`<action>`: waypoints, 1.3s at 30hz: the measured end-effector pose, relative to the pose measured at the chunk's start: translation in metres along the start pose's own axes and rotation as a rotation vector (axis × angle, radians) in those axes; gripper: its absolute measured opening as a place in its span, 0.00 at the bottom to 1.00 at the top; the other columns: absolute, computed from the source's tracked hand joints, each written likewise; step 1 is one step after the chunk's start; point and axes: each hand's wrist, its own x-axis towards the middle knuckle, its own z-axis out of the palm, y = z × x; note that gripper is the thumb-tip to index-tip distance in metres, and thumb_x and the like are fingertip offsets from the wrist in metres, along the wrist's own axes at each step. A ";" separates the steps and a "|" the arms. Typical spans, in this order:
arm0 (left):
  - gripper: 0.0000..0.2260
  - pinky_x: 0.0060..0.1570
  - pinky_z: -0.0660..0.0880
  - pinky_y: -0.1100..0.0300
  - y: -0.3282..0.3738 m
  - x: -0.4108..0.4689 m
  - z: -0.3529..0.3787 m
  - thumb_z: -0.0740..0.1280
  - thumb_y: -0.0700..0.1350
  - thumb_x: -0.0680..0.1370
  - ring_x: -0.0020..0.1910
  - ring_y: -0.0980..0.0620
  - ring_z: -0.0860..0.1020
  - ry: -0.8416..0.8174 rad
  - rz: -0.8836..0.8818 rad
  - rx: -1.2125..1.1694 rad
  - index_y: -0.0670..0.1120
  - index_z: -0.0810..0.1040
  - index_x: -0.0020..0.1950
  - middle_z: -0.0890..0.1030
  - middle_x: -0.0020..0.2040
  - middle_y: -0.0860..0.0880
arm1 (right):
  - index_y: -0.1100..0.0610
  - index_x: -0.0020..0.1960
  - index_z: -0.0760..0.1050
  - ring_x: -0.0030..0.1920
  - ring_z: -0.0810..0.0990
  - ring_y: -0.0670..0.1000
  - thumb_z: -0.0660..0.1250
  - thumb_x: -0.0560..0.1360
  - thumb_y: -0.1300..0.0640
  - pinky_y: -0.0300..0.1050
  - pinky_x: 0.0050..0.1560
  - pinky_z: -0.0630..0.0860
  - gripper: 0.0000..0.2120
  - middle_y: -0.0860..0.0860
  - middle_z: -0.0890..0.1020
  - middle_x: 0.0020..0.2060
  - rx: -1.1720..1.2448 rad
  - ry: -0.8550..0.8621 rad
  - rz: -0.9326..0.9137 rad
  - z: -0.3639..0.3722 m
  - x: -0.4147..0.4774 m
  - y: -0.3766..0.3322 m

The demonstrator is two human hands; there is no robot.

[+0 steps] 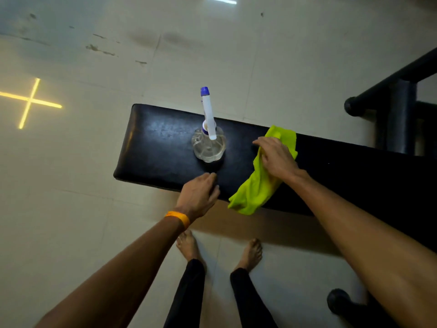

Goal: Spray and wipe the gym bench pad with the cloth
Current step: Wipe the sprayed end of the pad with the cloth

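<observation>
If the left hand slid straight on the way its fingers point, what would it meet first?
Probably the spray bottle standing on the bench pad. The left hand rests at the pad's near edge, fingers aimed at the bottle's base, with only bare pad between; depth is uncertain.

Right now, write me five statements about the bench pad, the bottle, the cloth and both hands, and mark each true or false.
1. The spray bottle stands upright on the bench pad. True.
2. The left hand grips the spray bottle. False: it is at the pad's near edge, apart from the bottle.
3. The right hand lies on the cloth. True.
4. The cloth is folded on the floor. False: it lies on the pad, one end hanging over the near edge.
5. An orange band is on the left wrist. True.
</observation>
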 end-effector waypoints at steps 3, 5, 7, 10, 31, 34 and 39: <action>0.12 0.48 0.71 0.48 0.031 0.024 0.025 0.65 0.50 0.82 0.54 0.38 0.77 -0.071 -0.004 -0.055 0.42 0.75 0.58 0.79 0.54 0.41 | 0.51 0.74 0.69 0.78 0.61 0.57 0.61 0.76 0.68 0.57 0.74 0.60 0.29 0.51 0.67 0.77 -0.222 -0.100 -0.052 0.000 0.005 0.012; 0.16 0.51 0.71 0.47 0.047 0.040 0.037 0.67 0.52 0.81 0.57 0.39 0.76 -0.101 -0.018 -0.078 0.41 0.75 0.61 0.79 0.56 0.40 | 0.51 0.70 0.72 0.74 0.65 0.58 0.63 0.74 0.66 0.60 0.75 0.56 0.26 0.54 0.73 0.70 -0.321 -0.049 -0.086 -0.002 0.006 0.017; 0.19 0.51 0.71 0.47 0.059 0.051 0.044 0.71 0.52 0.78 0.56 0.38 0.76 -0.115 -0.045 -0.098 0.41 0.74 0.60 0.79 0.56 0.40 | 0.52 0.61 0.77 0.68 0.69 0.60 0.66 0.74 0.62 0.59 0.74 0.55 0.17 0.55 0.78 0.59 -0.378 -0.006 -0.091 -0.006 0.004 0.025; 0.15 0.47 0.70 0.45 0.075 0.058 0.048 0.75 0.46 0.74 0.52 0.36 0.76 -0.149 -0.038 -0.074 0.40 0.74 0.53 0.78 0.51 0.39 | 0.54 0.48 0.82 0.61 0.72 0.60 0.71 0.69 0.54 0.55 0.67 0.60 0.09 0.54 0.82 0.50 -0.341 0.053 -0.083 -0.024 -0.011 0.044; 0.07 0.38 0.66 0.54 0.353 0.165 0.016 0.69 0.44 0.79 0.54 0.40 0.79 -0.106 0.521 0.403 0.45 0.84 0.54 0.80 0.51 0.44 | 0.53 0.46 0.85 0.43 0.81 0.52 0.74 0.71 0.65 0.44 0.45 0.76 0.09 0.52 0.82 0.41 0.641 0.509 0.433 -0.135 -0.237 0.267; 0.09 0.38 0.69 0.51 0.387 0.186 0.036 0.68 0.41 0.77 0.54 0.38 0.78 -0.124 0.581 0.420 0.45 0.83 0.55 0.80 0.52 0.42 | 0.52 0.50 0.85 0.44 0.80 0.51 0.71 0.72 0.67 0.31 0.43 0.72 0.12 0.51 0.79 0.42 0.616 0.570 0.473 -0.140 -0.252 0.300; 0.13 0.29 0.69 0.50 0.451 0.214 0.072 0.57 0.47 0.73 0.42 0.38 0.77 0.105 0.668 0.177 0.40 0.78 0.44 0.78 0.43 0.40 | 0.58 0.54 0.84 0.43 0.78 0.53 0.67 0.72 0.68 0.44 0.45 0.74 0.14 0.53 0.76 0.44 0.445 0.871 0.576 -0.143 -0.273 0.330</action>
